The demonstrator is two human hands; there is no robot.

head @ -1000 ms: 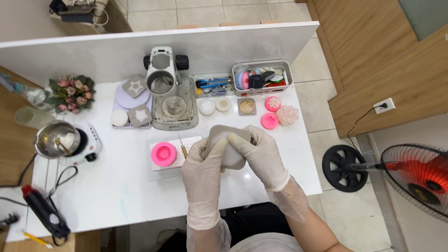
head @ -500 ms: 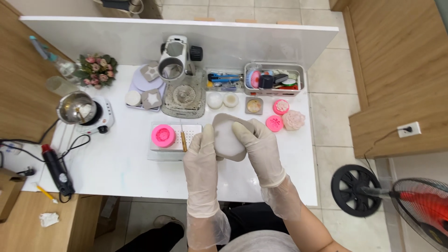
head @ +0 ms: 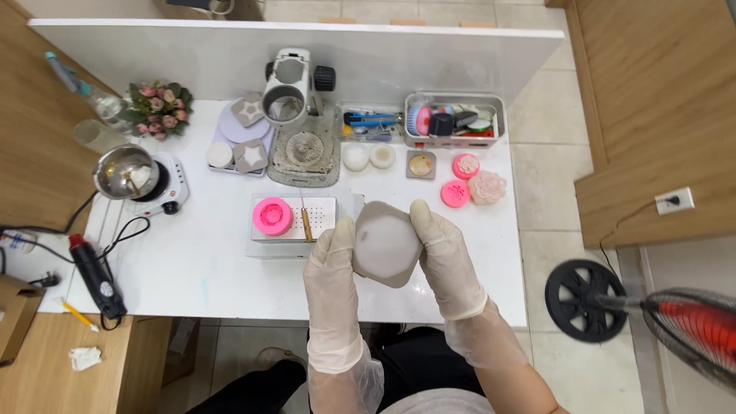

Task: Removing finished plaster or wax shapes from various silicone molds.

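Observation:
Both of my gloved hands hold a grey, roughly hexagonal silicone mould (head: 386, 244) with a whitish filling above the front of the white table (head: 199, 253). My left hand (head: 331, 264) grips its left side and my right hand (head: 443, 249) grips its right side. Just left of the mould, a pink round mould (head: 272, 215) and a small brass-handled tool (head: 307, 224) rest on a white slab (head: 320, 208).
Behind the slab stands a grey press-like machine (head: 300, 123). Trays of tools (head: 454, 119) and pink flower pieces (head: 469, 184) lie at the right. A pot on a hotplate (head: 130, 175), flowers (head: 157, 107) and a heat gun (head: 93, 272) are at the left. A red fan (head: 690, 326) stands on the floor.
My view has shifted, so the table sits differently in the frame. Both hands keep hold of the grey mould, which has tilted so that its whitish face shows more fully.

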